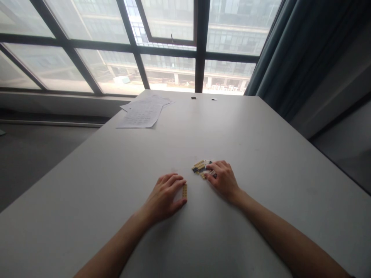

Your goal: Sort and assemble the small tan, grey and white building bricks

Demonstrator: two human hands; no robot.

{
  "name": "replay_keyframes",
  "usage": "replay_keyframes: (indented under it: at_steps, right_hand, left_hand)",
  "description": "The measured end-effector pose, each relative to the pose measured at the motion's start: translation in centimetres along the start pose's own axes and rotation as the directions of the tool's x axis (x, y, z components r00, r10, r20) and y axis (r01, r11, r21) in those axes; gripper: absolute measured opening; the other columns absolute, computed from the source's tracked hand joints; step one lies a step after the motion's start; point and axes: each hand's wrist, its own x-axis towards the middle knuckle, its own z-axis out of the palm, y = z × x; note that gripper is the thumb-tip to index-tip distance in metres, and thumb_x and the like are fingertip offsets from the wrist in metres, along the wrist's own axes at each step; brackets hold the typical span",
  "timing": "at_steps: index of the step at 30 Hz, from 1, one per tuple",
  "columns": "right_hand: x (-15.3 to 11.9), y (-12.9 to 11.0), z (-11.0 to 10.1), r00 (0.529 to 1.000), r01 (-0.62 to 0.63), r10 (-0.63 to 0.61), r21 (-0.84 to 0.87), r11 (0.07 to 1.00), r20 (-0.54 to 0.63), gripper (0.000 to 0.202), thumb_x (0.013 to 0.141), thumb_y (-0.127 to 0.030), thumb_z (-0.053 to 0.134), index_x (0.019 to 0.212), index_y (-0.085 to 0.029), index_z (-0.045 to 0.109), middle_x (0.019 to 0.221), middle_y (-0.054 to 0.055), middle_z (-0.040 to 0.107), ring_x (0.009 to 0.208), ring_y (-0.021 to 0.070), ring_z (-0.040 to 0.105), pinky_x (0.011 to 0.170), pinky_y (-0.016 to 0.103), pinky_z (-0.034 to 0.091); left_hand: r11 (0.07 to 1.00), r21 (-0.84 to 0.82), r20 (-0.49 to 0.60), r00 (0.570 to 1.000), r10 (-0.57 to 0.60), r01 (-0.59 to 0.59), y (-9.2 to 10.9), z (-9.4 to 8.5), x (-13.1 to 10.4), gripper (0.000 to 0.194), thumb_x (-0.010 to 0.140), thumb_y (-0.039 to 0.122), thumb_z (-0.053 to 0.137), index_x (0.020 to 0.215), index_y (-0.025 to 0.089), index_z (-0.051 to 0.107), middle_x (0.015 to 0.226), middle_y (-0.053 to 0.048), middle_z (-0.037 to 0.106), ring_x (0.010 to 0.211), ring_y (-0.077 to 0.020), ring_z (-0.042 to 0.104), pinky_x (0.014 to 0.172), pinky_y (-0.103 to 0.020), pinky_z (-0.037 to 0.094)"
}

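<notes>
On the white table (pixel 185 146), my left hand (pixel 166 195) holds a tan studded strip (pixel 184 191) by its two ends, between thumb and fingers. To the right and a little farther off lies a small pile of tan, dark and white toy bricks (pixel 199 166). My right hand (pixel 222 178) rests at the right side of this pile, its thumb and fingertips among the pieces. Whether a piece is gripped there is too small to tell.
Printed paper sheets (pixel 142 112) lie at the far left of the table. Two round holes (pixel 193 98) are near its far edge. Behind stand large windows, with a dark curtain (pixel 278 58) at the right.
</notes>
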Motion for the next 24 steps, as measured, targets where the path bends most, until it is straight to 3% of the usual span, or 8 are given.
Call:
replay_keyframes:
  at_steps: [5, 17, 24]
  right_hand:
    - [1.9, -1.6, 0.9, 0.995, -0.092, 0.095, -0.14, 0.986, 0.018, 0.028, 0.08, -0.044, 0.065, 0.093, -0.02, 0.066, 0.097, 0.009, 0.063, 0.097, 0.0259, 0.051, 0.085, 0.039, 0.037]
    - [2.6, -2.0, 0.9, 0.988, -0.133, 0.146, -0.221, 0.966, 0.043, 0.024, 0.08, -0.035, 0.06, 0.097, -0.018, 0.064, 0.101, 0.011, 0.061, 0.098, 0.0277, 0.049, 0.084, 0.04, 0.034]
    - [3.7, -3.4, 1.6, 0.989, -0.135, 0.147, -0.328, 0.935, 0.015, 0.045, 0.081, -0.057, 0.058, 0.093, -0.014, 0.065, 0.101, 0.015, 0.059, 0.1, 0.031, 0.047, 0.088, 0.045, 0.031]
  left_hand:
    - [1.0, -0.025, -0.036, 0.999, -0.009, 0.008, -0.1, 0.1, -0.1, 0.043, 0.077, 0.041, 0.064, 0.115, 0.022, 0.059, 0.119, -0.009, 0.059, 0.119, -0.0297, 0.046, 0.101, -0.046, 0.036]
    - [0.998, -0.054, -0.023, 0.999, -0.032, 0.031, -0.2, 0.3, -0.1, 0.039, 0.079, 0.038, 0.063, 0.115, 0.023, 0.059, 0.12, -0.008, 0.059, 0.12, -0.0296, 0.045, 0.102, -0.046, 0.034]
    - [0.999, -0.04, -0.041, 0.999, -0.019, 0.017, -0.1, 0.2, -0.2, 0.041, 0.079, 0.039, 0.063, 0.116, 0.022, 0.058, 0.12, -0.01, 0.058, 0.121, -0.0298, 0.044, 0.102, -0.046, 0.034]
